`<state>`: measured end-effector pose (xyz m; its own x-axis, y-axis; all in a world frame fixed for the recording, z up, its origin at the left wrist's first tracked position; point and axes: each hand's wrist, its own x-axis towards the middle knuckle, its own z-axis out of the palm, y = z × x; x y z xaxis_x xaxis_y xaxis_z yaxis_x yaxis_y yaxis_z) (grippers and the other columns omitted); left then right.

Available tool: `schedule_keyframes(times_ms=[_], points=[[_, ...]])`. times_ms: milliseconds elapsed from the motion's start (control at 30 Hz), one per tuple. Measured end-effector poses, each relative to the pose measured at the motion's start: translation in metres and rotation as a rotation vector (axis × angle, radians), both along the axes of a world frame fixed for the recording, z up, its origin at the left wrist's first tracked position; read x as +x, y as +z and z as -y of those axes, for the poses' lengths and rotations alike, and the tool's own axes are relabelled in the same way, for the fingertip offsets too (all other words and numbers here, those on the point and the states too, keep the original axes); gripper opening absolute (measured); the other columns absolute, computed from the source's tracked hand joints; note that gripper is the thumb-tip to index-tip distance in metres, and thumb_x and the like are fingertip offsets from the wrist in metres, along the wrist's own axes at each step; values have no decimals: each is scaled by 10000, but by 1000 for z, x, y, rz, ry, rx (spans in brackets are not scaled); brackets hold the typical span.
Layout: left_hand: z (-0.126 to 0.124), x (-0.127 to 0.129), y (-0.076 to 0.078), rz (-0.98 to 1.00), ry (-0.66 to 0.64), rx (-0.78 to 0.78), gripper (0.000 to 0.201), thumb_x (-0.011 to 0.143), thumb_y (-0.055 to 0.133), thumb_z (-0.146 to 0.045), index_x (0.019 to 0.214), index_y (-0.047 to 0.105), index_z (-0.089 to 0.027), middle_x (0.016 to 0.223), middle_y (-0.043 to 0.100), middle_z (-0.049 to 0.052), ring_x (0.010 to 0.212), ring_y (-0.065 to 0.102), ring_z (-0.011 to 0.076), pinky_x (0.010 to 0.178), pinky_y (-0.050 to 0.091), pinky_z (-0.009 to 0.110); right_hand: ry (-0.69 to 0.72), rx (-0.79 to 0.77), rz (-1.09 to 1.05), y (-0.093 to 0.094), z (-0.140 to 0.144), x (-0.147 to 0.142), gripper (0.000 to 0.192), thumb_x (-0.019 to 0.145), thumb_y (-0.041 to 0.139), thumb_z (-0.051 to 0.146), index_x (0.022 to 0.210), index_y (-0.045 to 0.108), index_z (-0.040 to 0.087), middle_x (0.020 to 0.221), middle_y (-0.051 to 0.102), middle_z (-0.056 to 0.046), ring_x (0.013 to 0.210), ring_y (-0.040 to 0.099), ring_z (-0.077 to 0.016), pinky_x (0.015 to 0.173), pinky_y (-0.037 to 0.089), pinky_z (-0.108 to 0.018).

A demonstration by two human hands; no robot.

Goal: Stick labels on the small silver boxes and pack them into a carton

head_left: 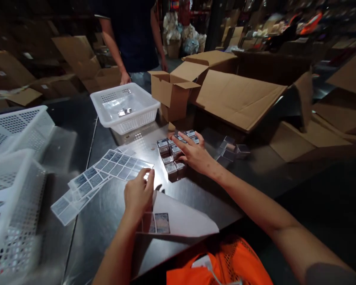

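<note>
An orange mesh vest (222, 263) fills the bottom edge, closest to the lens. Just beyond it the left hand (138, 194) rests on a white sticker backing sheet (180, 217); two grey labels remain on that sheet under the wrist. Its thumb and forefinger are pinched almost closed at the fingertips (146, 174), and whether a peeled label sits between them cannot be told. Just past those fingertips lie sheets of grey labels (118, 164), fanned across the shiny metal table (106, 213).

The right hand (194, 152) lies flat and spread, palm down, on a cluster of small labelled boxes (171, 155); its fingers touch the box tops without closing round any. A few more small boxes (231, 150) sit well to the right of that hand.

Beyond the fingers stands a white plastic basket (126, 107), with open cardboard cartons (178, 91) beside it. Another person's hand (125, 78) hangs by the basket's far rim. More white baskets (14, 158) are stacked at the far left.
</note>
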<state>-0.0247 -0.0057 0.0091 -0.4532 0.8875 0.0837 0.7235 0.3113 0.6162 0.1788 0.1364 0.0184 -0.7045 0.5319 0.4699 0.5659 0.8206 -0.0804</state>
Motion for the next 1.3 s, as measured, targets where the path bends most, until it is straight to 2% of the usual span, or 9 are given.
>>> schedule_keyframes(times_ms=[100, 200, 333, 400, 500, 633, 800, 933, 1300], points=[[0, 2, -1, 203, -48, 49, 398, 906, 520, -536, 944, 737, -204, 481, 553, -21, 492, 528, 160, 556, 306, 262, -15, 47, -150, -11, 6, -2, 704, 852, 598, 86, 1505, 371, 215, 1355, 662, -124, 1345, 531, -292, 1164, 168, -594], [0, 6, 0, 462, -91, 76, 521, 788, 658, -593, 1095, 716, -176, 572, 622, -19, 479, 513, 132, 531, 358, 251, 4, 55, -281, -16, 29, -4, 520, 827, 645, 135, 1324, 543, 246, 1138, 746, -73, 1230, 596, -301, 1147, 205, -585], [0, 14, 3, 640, -152, 114, 655, 605, 820, -479, 1162, 703, -156, 881, 736, 52, 511, 508, 91, 482, 371, 224, 273, 53, -322, -14, 58, -6, 318, 885, 631, 138, 1105, 628, 367, 1019, 742, 16, 1160, 624, -243, 1152, 226, -551], [1, 16, 3, 598, -153, 160, 569, 598, 829, -426, 1097, 730, -171, 922, 735, 44, 482, 447, 58, 443, 325, 204, 380, -31, -383, -8, 64, -3, 317, 867, 692, 231, 1141, 600, 363, 1145, 701, -3, 1226, 589, -250, 1136, 315, -533], [3, 17, 0, 483, -128, 246, 560, 613, 836, -373, 1142, 722, -229, 1029, 736, 28, 444, 347, 21, 414, 270, 188, 341, -364, -662, 4, 64, 5, 417, 815, 767, 482, 1122, 556, 295, 1334, 584, -86, 1295, 540, -279, 1049, 477, -484], [5, 18, -4, 347, -131, 293, 519, 636, 843, -390, 1128, 741, -259, 1025, 743, 28, 484, 400, 39, 426, 276, 183, 215, -812, -1021, 14, 58, 13, 401, 842, 712, 606, 903, 519, 260, 991, 664, -42, 1011, 670, -219, 896, 565, -397], [7, 20, -10, 242, -200, 298, 478, 697, 818, -358, 1157, 741, -255, 986, 740, 22, 482, 397, 38, 442, 310, 185, 230, -1306, -874, 10, 60, 10, 375, 791, 795, 430, 996, 553, 231, 823, 655, 21, 758, 665, -138, 764, 567, -304], [9, 20, -13, 176, -251, 291, 483, 710, 811, -323, 1182, 730, -263, 974, 736, 9, 458, 369, 27, 436, 315, 180, 178, -1388, -884, 6, 65, 6, 510, 753, 787, 257, 1142, 457, 246, 764, 637, 66, 777, 664, -126, 764, 554, -276], [9, 24, -11, 116, -289, 332, 434, 742, 773, -280, 1172, 732, -252, 922, 744, -3, 448, 392, 31, 449, 351, 181, 156, -1430, -892, 8, 68, 7, 546, 740, 785, 217, 1122, 397, 253, 766, 634, 70, 801, 670, -133, 684, 541, -232]])
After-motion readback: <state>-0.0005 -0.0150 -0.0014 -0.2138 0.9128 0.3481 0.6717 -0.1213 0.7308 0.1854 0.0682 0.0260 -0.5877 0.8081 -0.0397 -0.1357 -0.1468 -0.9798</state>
